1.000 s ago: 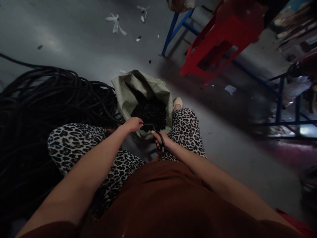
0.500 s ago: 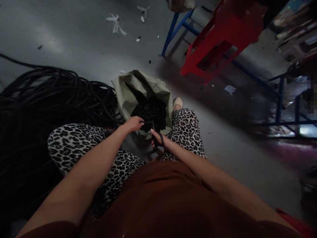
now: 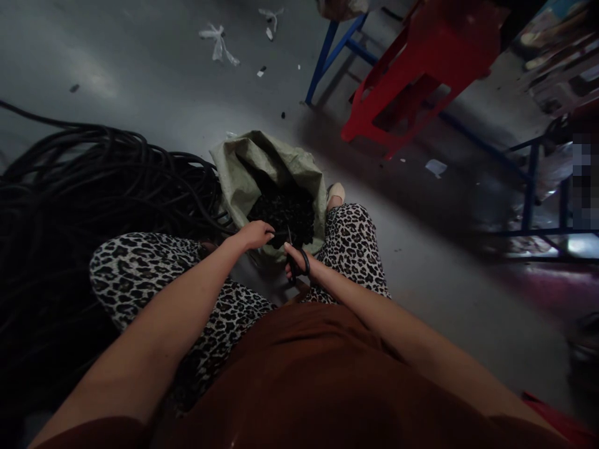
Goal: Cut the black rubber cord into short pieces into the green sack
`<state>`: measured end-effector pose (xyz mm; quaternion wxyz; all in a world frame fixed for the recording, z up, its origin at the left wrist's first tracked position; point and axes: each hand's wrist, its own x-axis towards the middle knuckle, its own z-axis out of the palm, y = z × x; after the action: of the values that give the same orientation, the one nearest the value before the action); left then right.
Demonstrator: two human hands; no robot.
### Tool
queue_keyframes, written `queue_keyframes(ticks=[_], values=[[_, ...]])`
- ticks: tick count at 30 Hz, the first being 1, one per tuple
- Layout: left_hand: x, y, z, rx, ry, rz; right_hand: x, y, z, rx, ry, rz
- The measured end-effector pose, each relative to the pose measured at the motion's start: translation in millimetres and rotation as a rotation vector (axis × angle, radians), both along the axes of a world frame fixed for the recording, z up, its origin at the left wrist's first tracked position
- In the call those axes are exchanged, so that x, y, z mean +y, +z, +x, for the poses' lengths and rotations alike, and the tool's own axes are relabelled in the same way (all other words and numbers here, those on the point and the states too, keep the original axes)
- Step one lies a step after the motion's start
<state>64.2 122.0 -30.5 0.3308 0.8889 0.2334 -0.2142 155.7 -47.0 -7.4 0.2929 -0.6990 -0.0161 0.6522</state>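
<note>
My left hand is closed on a black rubber tube, a short dark end of which sticks out past its fingertips. My right hand grips a pair of scissors, blades pointing up and away from me, close to that end. Both hands are over the near rim of a pale green woven sack. Inside the sack lies a heap of small black cut pieces. Left of it, a big tangled pile of black tubing reaches up to the sack's side.
A red plastic stool and a blue metal frame stand beyond the sack to the right. Scraps of clear plastic and small bits litter the grey floor. My legs in leopard-print trousers flank the sack.
My left hand has shifted very slightly to the right, toward the scissors. My right hand and the sack stay almost where they were.
</note>
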Motion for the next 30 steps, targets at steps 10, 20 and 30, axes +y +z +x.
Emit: queue_keyframes(ticks=[10,20,30], values=[[0,0.2,0,-0.03,-0.044,-0.059,-2,-0.8,3,-0.011,0.056,-0.001],[2,6.2,-2,-0.02,0.001,-0.036,-2,-3.0,5,-0.173,0.032,0.087],[9,16.6,-9,0.079,-0.036,0.035,1,-0.4,4,-0.225,-0.01,0.056]])
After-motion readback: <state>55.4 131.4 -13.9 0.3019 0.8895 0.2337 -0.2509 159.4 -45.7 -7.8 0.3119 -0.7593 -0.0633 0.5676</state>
